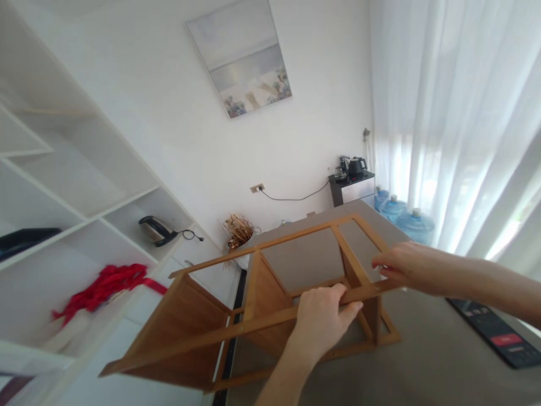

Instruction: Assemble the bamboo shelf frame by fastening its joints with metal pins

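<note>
A wooden open-frame rack (220,304) with slanted side panels is tilted over a grey counter (422,361). My left hand (323,318) wraps its fingers round the rack's near top rail at its middle. My right hand (399,265) grips the rack's right top corner, fingers curled over the rail. Both forearms reach in from the lower right.
White shelving (84,214) on the left holds a kettle (156,230), a red cloth (105,285) and a dark object. A black flat device (499,332) lies on the counter at right. Blue water bottles (406,217), a small cabinet with a black kettle (353,183) and curtains stand behind.
</note>
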Demonstrator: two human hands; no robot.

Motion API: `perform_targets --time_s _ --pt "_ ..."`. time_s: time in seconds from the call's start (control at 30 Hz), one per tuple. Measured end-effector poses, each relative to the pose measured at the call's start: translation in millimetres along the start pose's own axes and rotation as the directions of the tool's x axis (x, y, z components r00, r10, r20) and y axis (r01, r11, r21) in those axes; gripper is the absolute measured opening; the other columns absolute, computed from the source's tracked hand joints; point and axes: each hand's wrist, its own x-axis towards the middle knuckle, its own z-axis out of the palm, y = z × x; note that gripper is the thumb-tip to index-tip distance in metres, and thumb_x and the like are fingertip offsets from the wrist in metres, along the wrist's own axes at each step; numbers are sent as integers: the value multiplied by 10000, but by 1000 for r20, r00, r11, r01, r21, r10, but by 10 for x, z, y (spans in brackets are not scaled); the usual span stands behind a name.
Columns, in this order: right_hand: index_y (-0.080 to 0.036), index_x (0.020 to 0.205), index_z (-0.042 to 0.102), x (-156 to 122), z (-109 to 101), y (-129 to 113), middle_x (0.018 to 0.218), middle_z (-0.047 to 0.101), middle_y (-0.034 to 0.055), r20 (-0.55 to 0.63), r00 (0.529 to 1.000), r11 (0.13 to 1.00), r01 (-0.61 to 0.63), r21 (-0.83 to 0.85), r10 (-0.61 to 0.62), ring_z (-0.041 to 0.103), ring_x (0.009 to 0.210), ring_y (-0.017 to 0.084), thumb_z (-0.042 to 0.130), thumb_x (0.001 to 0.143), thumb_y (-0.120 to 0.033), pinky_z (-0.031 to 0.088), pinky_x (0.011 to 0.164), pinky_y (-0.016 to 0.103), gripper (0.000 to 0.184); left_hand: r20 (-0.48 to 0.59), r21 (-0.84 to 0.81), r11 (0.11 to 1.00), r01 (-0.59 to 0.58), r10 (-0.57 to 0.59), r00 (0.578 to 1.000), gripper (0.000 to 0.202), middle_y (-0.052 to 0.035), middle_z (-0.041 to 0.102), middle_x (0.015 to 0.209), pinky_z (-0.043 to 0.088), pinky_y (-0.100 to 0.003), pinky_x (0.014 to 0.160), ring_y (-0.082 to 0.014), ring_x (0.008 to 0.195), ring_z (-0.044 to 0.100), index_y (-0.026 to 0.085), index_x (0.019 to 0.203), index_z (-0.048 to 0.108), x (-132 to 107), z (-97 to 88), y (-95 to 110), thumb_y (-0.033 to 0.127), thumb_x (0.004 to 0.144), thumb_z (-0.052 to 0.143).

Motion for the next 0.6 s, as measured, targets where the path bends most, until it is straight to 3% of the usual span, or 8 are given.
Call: perform_targets --time_s 0.1,0.27,0.43,0.6 --pt "-219 653 591 -47 -48 83 604 611 1 19 1000 999 25 27 -25 540 535 136 454 818 -205 269 489 244 215 32 -34 999 31 -30 999 393 -24 663 784 401 -275 622 -196 720 610 247 863 643 -17 -59 83 559 857 404" --pt "-219 685 601 -6 -141 159 589 598 -2 105 984 989 146 2 -146 522 517 121 447 836 -193 257 479 237 217 -57 -60 994 93 -96 994 385 -50 649 881 424 -307 732 -223 846 598 229 918 637 111 -66 348 570 776 527" --pt "-201 737 615 43 -213 223 624 607 2 178 923 940 336 61 -342 522 527 109 440 882 -258 266 482 228 234 8 -182 953 241 -244 970 554 -51 678 852 440 -295 681 -225 793 620 211 940 627 302 17 526 701 715 502" --pt "-165 670 606 48 -204 236 552 562 12 239 866 888 459 -34 -439 494 471 112 418 909 -266 244 473 234 320 -26 -173 958 227 -235 972 567 -19 687 817 449 -306 684 -230 786 633 246 937 632 294 65 515 735 671 523"
